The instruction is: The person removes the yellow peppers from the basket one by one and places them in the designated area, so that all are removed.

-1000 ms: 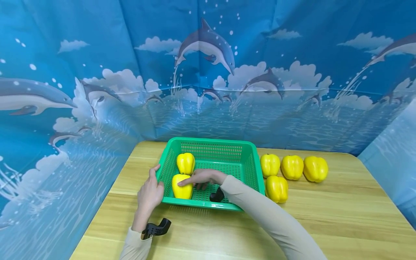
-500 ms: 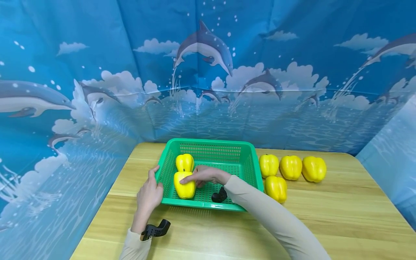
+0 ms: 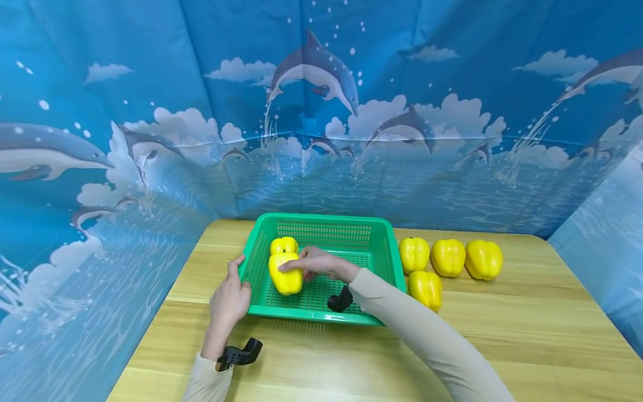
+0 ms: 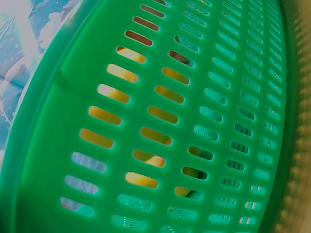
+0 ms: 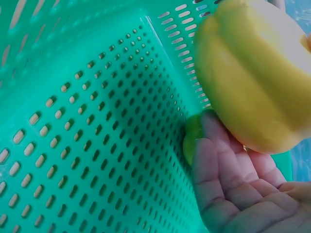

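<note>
A green plastic basket (image 3: 326, 315) with slotted walls stands on the wooden table. My left hand (image 3: 230, 300) holds its left rim near the front corner; the left wrist view shows only the slotted wall (image 4: 53, 160), with yellow showing through. Inside, my right hand (image 3: 321, 263) grips a yellow bell pepper (image 3: 285, 277), thumb across its top side and fingers beneath. From the right wrist view, this pepper (image 5: 262, 77) is raised over the basket floor, the fingers (image 5: 228, 165) under it. Just behind it sits a second bell pepper (image 3: 284, 244), partly hidden.
Several more yellow bell peppers, among them a front one (image 3: 425, 290) and a rightmost one (image 3: 484, 260), rest on the table (image 3: 532, 335) right of the basket. A blue dolphin-print curtain (image 3: 321, 167) hangs behind the table.
My right hand has taken hold of the front bell pepper and lifted it up and away from me, so it now overlaps the rear one. My left hand stays at the rim.
</note>
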Tool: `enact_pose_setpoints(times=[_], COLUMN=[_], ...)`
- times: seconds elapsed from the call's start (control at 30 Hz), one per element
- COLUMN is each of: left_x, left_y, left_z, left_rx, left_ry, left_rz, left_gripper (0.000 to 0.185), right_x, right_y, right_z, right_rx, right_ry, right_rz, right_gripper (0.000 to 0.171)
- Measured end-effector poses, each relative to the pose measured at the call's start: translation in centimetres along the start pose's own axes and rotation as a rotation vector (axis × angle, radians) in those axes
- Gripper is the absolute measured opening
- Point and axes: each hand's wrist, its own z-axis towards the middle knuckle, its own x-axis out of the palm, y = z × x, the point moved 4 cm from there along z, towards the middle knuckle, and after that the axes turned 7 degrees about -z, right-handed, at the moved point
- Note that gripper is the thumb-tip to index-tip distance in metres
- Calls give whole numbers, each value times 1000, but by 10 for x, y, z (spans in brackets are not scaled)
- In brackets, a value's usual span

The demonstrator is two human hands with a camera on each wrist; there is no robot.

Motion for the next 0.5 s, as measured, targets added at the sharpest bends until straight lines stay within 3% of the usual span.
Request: enact_pose_setpoints(times=[0.3,0.5], left_x=[-1,-1], left_y=[0,0], left_z=[-1,0], left_rx=[8,0], left_ry=[-2,-2], left_rz=[-5,-2], left_gripper=[60,60], right_x=[-9,-13], right_y=[2,8], right_z=[-6,-11], right_rx=[-28,-34], right_ry=[-106,-199], right_rz=[45,-6], right_gripper=[62,62])
